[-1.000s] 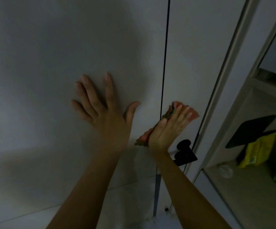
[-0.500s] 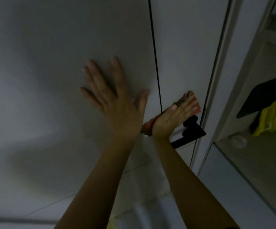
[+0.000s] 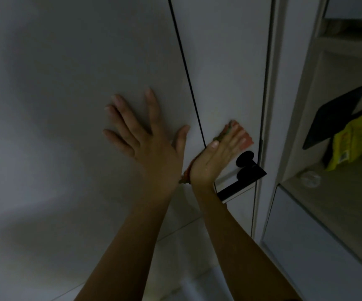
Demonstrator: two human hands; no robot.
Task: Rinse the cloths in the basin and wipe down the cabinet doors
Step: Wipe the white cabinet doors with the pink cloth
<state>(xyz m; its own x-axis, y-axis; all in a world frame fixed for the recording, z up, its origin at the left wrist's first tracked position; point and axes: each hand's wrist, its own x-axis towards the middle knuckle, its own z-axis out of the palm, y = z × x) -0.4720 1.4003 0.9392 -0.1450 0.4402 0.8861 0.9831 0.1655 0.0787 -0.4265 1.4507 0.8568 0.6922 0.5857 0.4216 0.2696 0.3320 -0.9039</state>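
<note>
Two pale cabinet doors meet at a dark vertical gap. My left hand lies flat with spread fingers on the left cabinet door. My right hand presses an orange-pink cloth flat against the right cabinet door, just right of the gap. The cloth shows past my fingertips and below my palm near the wrist. A black door handle sits directly right of my right hand. No basin is in view.
An open shelf unit stands at the right, holding a black flat object, a yellow packet and a small clear round item. A vertical frame strip separates it from the doors.
My right hand with the cloth has slid rightwards from the gap between the doors to beside the black handle. The left hand has stayed flat on the left door.
</note>
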